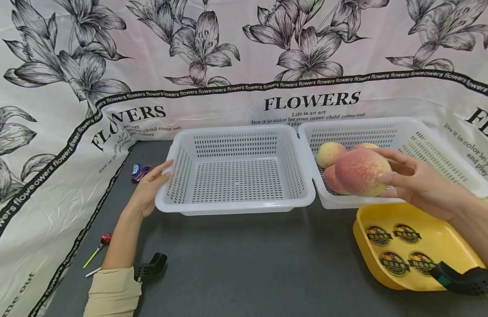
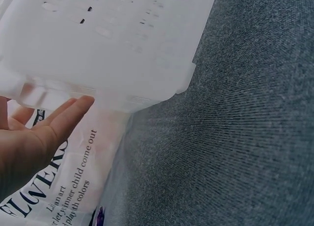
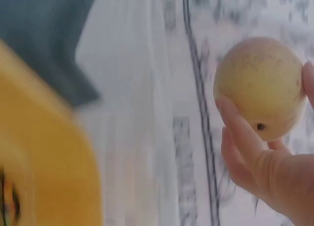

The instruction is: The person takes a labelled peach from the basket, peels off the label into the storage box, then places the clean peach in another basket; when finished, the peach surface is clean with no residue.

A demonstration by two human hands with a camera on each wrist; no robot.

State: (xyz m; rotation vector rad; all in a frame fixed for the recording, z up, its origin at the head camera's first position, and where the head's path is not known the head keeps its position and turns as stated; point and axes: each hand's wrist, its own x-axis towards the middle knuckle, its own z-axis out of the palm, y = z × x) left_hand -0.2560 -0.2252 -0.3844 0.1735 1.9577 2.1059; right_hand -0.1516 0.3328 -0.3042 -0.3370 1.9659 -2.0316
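A large pink-and-yellow peach point(image 1: 363, 171) is gripped by my right hand point(image 1: 420, 182), raised in front of the right white basket. In the right wrist view, fingers and thumb curve around the peach point(image 3: 260, 88), whose yellow side and small dark pit show. Behind it, a yellowish peach point(image 1: 330, 154) and other peaches, partly hidden, lie in the right basket point(image 1: 479, 187). My left hand point(image 1: 146, 189) rests at the left rim of the other white basket point(image 1: 236, 206), which has nothing in it. In the left wrist view its fingers point(image 2: 73, 113) lie extended along the outside, below the rim.
A yellow tray point(image 1: 364, 251) with several round stickers stands at the front right, under my right forearm. Small wrapped candies point(image 1: 140, 174) and a lollipop point(image 1: 105, 239) lie left on the grey table point(image 1: 248, 264). A flower-print cloth point(image 1: 212, 101) hangs behind.
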